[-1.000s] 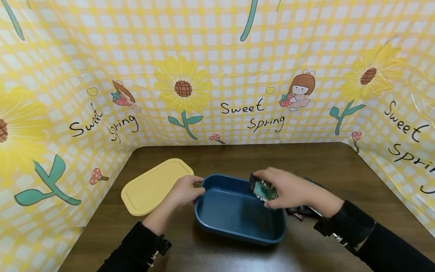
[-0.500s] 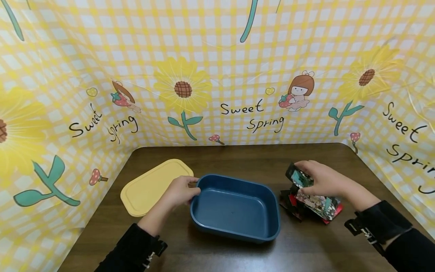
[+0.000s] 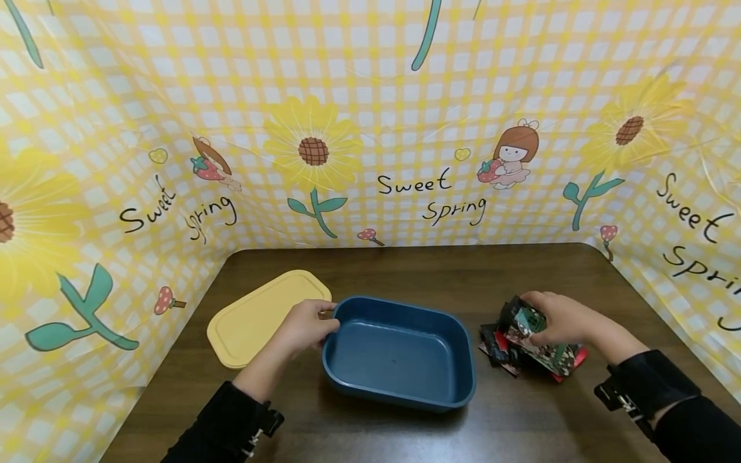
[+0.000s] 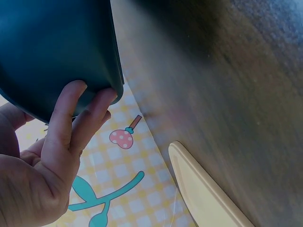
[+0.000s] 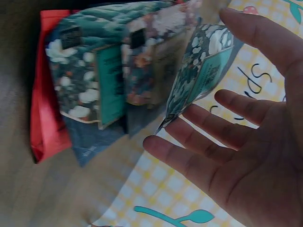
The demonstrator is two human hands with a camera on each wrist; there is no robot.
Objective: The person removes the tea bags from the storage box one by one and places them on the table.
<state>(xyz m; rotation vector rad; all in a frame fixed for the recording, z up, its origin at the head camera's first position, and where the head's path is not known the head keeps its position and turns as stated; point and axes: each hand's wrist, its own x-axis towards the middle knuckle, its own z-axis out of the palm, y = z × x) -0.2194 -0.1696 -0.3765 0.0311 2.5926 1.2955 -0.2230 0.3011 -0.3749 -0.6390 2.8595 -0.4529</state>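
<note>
A deep blue plastic box [image 3: 396, 360] with rounded corners stands at mid-table, and its inside shows bare. My left hand [image 3: 307, 326] grips its left end; the left wrist view shows fingers [image 4: 66, 106] against the outer wall. To the right of the box lies a loose pile of flat printed packets [image 3: 556, 360], floral, black and red. At that pile is my right hand [image 3: 561, 318]. A green floral packet [image 5: 203, 64] stands tilted between its spread thumb and fairly straight fingers [image 5: 203, 137], which touch or nearly touch its edge.
A yellow lid [image 3: 263, 321] lies flat to the left of the box, partly behind my left forearm. Yellow checked cloth [image 3: 405, 128] rises along the table's back and sides. Dark wood tabletop [image 3: 428, 270] shows behind the box.
My right hand has carried the green floral packet from above the box rightward and down onto the pile, where its fingers have loosened. The box has shifted slightly left, my left hand still on it.
</note>
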